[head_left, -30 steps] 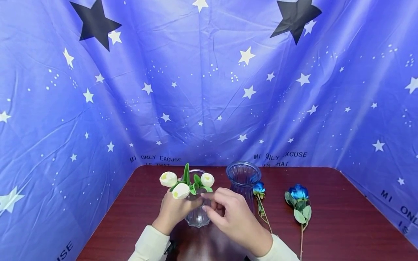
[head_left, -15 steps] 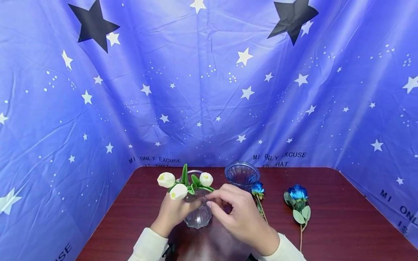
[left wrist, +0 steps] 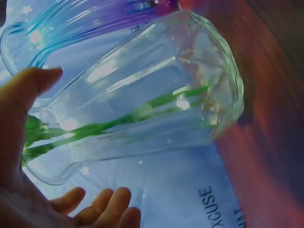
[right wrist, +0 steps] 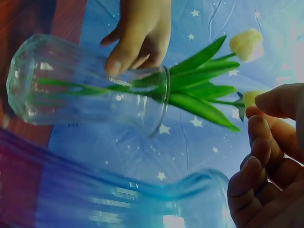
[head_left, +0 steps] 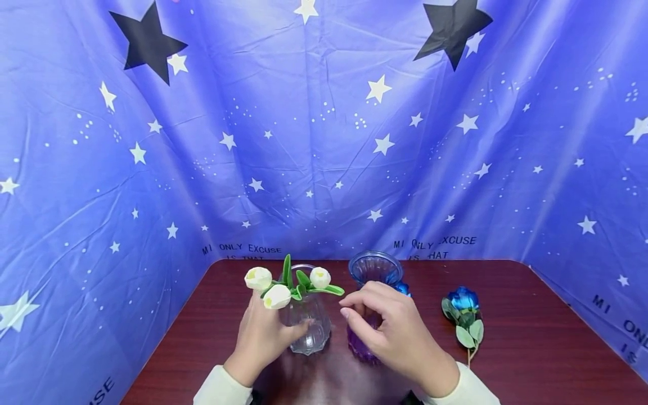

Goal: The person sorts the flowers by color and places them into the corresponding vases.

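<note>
White tulips (head_left: 277, 297) with green leaves stand in a clear glass vase (head_left: 318, 337), their stems (left wrist: 104, 127) crossing inside it in the left wrist view. My left hand (head_left: 259, 338) is at the vase's left side, thumb and fingers spread apart around its neck; whether they touch the glass I cannot tell. Right of the leaves, my right hand (head_left: 397, 336) hovers in front of the blue and purple vase (head_left: 357, 350), thumb tip near the forefinger, nothing visible between them. The right wrist view has its fingers overlapping a tulip (right wrist: 250, 98), apparently without gripping it.
A blue rose (head_left: 463, 299) with leaves lies on the dark red table (head_left: 526, 337) to the right. Another blue flower (head_left: 403, 288) shows partly behind the purple vase and my right hand. Starry blue cloth (head_left: 314, 140) hangs around the table's back and sides.
My right hand has moved right, away from the tulips, and a leaf on that side now shows at full length. My left hand has shifted slightly left, its thumb lower and wider from the fingers.
</note>
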Tool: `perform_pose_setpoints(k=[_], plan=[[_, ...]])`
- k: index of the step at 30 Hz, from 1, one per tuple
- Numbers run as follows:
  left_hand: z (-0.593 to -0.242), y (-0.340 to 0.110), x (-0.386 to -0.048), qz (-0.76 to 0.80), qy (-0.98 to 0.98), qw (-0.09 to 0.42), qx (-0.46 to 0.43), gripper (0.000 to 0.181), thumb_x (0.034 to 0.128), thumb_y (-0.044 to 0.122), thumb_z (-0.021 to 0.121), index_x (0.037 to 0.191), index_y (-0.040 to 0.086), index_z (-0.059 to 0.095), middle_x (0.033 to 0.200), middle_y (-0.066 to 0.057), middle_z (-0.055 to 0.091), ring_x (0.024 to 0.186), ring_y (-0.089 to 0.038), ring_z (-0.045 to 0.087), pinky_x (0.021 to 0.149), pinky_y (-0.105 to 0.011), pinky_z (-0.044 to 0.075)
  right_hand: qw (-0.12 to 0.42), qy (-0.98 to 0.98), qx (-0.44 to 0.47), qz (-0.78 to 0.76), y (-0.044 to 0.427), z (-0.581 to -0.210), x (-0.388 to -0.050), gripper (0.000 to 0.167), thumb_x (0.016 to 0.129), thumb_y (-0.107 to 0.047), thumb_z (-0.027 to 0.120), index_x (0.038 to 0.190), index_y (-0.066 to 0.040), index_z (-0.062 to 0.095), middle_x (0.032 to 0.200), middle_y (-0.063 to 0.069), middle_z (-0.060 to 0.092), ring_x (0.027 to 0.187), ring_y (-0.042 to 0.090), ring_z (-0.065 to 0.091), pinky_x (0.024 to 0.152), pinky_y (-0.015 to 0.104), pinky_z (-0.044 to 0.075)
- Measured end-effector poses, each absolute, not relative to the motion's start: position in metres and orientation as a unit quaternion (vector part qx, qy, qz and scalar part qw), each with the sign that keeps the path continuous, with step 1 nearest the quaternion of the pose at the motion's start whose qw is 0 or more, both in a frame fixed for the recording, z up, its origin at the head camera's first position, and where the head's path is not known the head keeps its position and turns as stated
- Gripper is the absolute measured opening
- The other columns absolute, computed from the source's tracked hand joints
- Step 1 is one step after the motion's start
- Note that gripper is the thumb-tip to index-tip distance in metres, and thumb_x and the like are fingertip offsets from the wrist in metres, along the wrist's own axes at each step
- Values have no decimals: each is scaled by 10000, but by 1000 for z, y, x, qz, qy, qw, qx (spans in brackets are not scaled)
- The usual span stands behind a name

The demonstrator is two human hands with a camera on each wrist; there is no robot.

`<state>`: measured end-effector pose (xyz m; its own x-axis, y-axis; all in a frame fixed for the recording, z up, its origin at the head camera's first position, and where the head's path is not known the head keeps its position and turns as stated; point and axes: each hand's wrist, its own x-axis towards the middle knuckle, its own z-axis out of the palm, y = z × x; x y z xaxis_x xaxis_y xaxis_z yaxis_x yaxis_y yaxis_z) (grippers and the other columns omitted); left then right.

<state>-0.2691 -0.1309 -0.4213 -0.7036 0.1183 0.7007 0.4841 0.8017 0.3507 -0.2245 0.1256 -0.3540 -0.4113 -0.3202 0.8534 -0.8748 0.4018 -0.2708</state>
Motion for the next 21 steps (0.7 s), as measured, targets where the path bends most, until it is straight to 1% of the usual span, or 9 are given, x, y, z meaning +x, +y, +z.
perform_pose_setpoints(k=[2, 4, 7, 10, 14, 16, 17, 18, 21], plan=[[-421, -132, -263, -251, -889, 357, -137, 847, 529, 444, 1000, 1193, 101, 602, 1110, -107, 581, 909, -283, 640, 737, -469, 562, 374, -753, 392, 374, 131, -352, -224, 237, 868, -54, 796, 989, -248, 735, 789, -160, 547, 670, 1, 506, 597, 97, 410], [-422, -133, -258, -247, -896, 352, -112, 916, 528, 453, 990, 1239, 80, 548, 1115, -118, 557, 879, -298, 639, 716, -470, 555, 376, -755, 385, 374, 136, -351, -224, 242, 860, -45, 800, 980, -245, 735, 790, -160, 548, 654, 3, 499, 580, 97, 401], [-422, -134, -249, -238, -906, 339, -89, 934, 537, 479, 975, 1259, 92, 526, 1052, -85, 564, 815, -259, 625, 674, -434, 534, 383, -759, 375, 371, 143, -350, -225, 245, 850, -41, 805, 966, -245, 734, 791, -164, 553, 633, 4, 491, 564, 97, 388], [-422, -133, -241, -236, -907, 338, -85, 855, 545, 493, 976, 1206, 137, 566, 983, -27, 587, 750, -167, 596, 625, -375, 503, 400, -756, 368, 364, 149, -349, -226, 251, 827, -36, 812, 957, -238, 740, 781, -170, 551, 621, 0, 477, 558, 99, 376], [-423, -126, -228, -245, -906, 331, -102, 593, 603, 481, 956, 995, 219, 596, 830, 120, 548, 649, -14, 494, 545, -259, 422, 417, -757, 357, 355, 159, -347, -228, 267, 805, -23, 815, 943, -239, 742, 772, -173, 547, 618, -13, 471, 551, 100, 376], [-424, -120, -221, -251, -908, 315, -115, 522, 634, 482, 934, 932, 252, 574, 792, 172, 513, 643, 32, 464, 539, -225, 394, 415, -765, 345, 352, 165, -347, -227, 275, 810, -20, 812, 939, -252, 739, 766, -171, 543, 613, -17, 471, 546, 98, 379], [-423, -117, -218, -255, -910, 302, -124, 498, 656, 486, 920, 923, 269, 559, 785, 185, 501, 646, 42, 455, 540, -215, 381, 412, -770, 338, 351, 168, -346, -227, 274, 816, -16, 809, 938, -252, 739, 765, -167, 543, 608, -14, 473, 544, 98, 379], [-423, -113, -216, -260, -912, 289, -134, 480, 679, 489, 905, 929, 285, 550, 791, 198, 502, 666, 52, 474, 549, -210, 387, 408, -776, 329, 350, 171, -346, -227, 271, 823, -16, 807, 939, -251, 740, 764, -166, 543, 604, -11, 472, 544, 99, 378], [-421, -102, -212, -282, -909, 251, -174, 469, 749, 473, 872, 1043, 282, 561, 877, 203, 562, 768, 40, 557, 609, -220, 449, 396, -796, 297, 348, 180, -345, -226, 257, 845, -18, 791, 943, -251, 745, 767, -171, 544, 602, -6, 473, 549, 106, 381]])
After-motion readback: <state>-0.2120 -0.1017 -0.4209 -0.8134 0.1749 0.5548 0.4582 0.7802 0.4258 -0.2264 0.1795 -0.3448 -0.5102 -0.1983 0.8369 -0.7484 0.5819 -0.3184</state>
